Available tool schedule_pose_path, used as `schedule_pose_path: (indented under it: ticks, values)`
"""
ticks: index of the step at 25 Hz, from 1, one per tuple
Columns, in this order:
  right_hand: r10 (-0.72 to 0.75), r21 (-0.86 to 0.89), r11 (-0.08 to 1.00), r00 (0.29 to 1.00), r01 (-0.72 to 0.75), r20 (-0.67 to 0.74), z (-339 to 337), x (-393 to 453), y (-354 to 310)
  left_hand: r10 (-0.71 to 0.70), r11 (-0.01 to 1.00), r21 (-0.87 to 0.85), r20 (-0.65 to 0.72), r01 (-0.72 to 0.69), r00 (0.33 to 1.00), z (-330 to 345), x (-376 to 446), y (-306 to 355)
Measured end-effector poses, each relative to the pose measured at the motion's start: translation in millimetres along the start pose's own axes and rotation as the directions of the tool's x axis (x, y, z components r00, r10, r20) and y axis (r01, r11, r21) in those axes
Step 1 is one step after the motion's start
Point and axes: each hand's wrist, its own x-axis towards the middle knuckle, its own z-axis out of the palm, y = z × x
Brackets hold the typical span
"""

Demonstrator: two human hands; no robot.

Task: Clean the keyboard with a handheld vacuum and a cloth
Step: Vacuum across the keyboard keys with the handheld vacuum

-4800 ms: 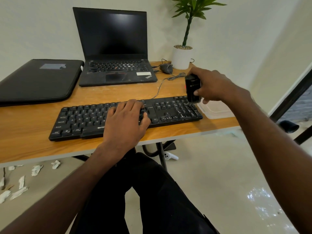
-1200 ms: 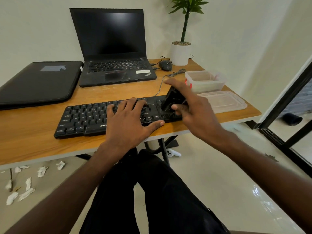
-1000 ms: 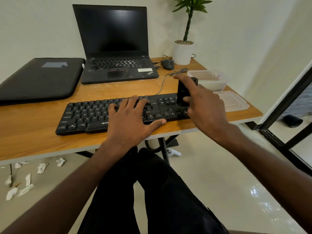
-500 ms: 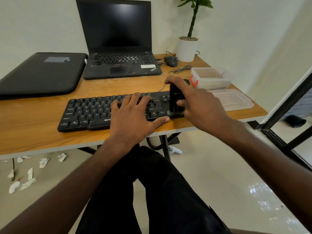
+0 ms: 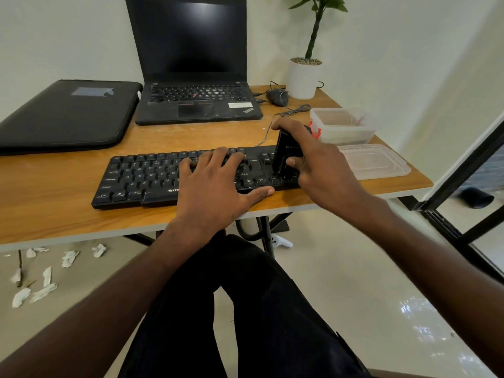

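Note:
A black keyboard [image 5: 141,177] lies along the front edge of the wooden desk [image 5: 54,214]. My left hand [image 5: 218,186] rests flat on its middle keys, fingers spread and the thumb at the front edge. My right hand [image 5: 324,170] grips a small black handheld vacuum [image 5: 286,156], held upright with its lower end on the keys at the keyboard's right part. The right end of the keyboard is hidden behind that hand. No cloth is in view.
An open black laptop [image 5: 196,77] and a black sleeve [image 5: 65,113] sit at the back. A mouse [image 5: 276,96], a potted plant [image 5: 304,75], a clear plastic box [image 5: 342,126] and its lid [image 5: 373,162] stand to the right. Paper scraps [image 5: 41,276] litter the floor.
My right hand has brought the vacuum leftward from the keyboard's far right end onto the keys near the arrow cluster. My left hand has stayed on the middle keys.

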Motion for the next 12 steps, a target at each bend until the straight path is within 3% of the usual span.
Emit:
schedule_pose_path:
  ticks: [1,3,4,5,8,9,12]
  values:
    - [0.001,0.008,1.000,0.997,-0.002,0.073,-7.5,1.1,0.5,-0.001,1.000,0.001,0.003,0.001,1.000,0.2,-0.2,-0.1]
    - [0.043,-0.184,0.983,0.989,-0.016,0.143,-25.5,4.9,8.8,-0.002,1.000,0.001,0.007,0.002,1.000,-0.2,-0.2,0.5]
    - [0.058,-0.309,0.951,0.994,-0.027,0.089,-31.0,4.4,10.6,-0.001,1.000,0.001,0.006,0.001,1.000,-0.3,0.1,0.5]
    - [0.052,-0.324,0.945,0.999,-0.048,0.005,-32.4,2.1,10.8,0.001,1.000,0.000,0.006,-0.001,1.000,-0.3,0.3,0.4]
    - [-0.006,-0.016,1.000,0.999,0.005,-0.048,-16.0,-11.4,6.4,0.009,1.000,-0.001,-0.004,-0.009,1.000,-1.0,0.2,-0.6]
    - [0.005,-0.016,1.000,1.000,-0.005,-0.018,-14.9,-10.1,8.4,0.010,1.000,0.001,-0.006,-0.010,1.000,-0.9,0.7,-0.8]
    - [0.119,-0.320,0.940,0.993,-0.120,-0.024,-27.0,-3.6,25.5,0.009,1.000,0.002,-0.006,-0.009,1.000,-1.5,1.2,-0.1]
